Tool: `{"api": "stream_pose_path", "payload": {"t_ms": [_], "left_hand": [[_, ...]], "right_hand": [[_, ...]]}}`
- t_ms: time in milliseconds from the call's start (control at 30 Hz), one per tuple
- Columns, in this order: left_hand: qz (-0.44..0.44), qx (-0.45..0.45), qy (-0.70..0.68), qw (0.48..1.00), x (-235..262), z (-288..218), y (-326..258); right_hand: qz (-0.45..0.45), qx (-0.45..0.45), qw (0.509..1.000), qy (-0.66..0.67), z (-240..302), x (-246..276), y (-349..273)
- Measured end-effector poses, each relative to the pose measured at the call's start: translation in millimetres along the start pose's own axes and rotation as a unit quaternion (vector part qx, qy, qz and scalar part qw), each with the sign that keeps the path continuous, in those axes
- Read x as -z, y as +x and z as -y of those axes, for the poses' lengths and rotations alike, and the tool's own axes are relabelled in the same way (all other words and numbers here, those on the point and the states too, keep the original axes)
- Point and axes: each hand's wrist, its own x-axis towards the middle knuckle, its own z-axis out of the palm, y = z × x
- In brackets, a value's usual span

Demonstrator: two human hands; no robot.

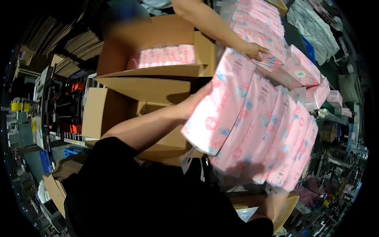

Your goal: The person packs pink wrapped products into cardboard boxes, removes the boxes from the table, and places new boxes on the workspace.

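Note:
A row of several pink, flower-printed soft packs [252, 126], which look like tissue packs, is held tilted between my two hands. My left hand [200, 98] grips the row's left end, its fingers partly hidden by the first pack. From below, my right hand [277, 196] supports the near right end; its fingers are hidden behind the packs. Clear film hangs from the lower corners. To the left of the row gapes an open cardboard box [138, 89]. Another person's hand [254, 50] reaches in from the top, just beyond the row, at other pink packs [258, 23].
A second open carton [158, 29] behind holds several pink packs [167, 56] in a row. More wrapped pink packs [302, 65] lie at the far right. Stacked flat cardboard [75, 47] stands at the far left, above machinery with red parts [75, 87]. Another carton [290, 209] sits below my right arm.

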Motion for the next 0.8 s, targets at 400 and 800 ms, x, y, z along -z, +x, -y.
{"api": "stream_pose_path", "payload": {"t_ms": [400, 800], "left_hand": [[-0.237, 0.249, 0.079, 0.936, 196, -183, -307], [0.088, 0.314, 0.804, 0.497, 230, -128, -311]], "right_hand": [[0.229, -0.26, 0.917, -0.198, -93, -241, 50], [0.466, -0.015, 0.464, -0.753, -270, -279, 85]]}}
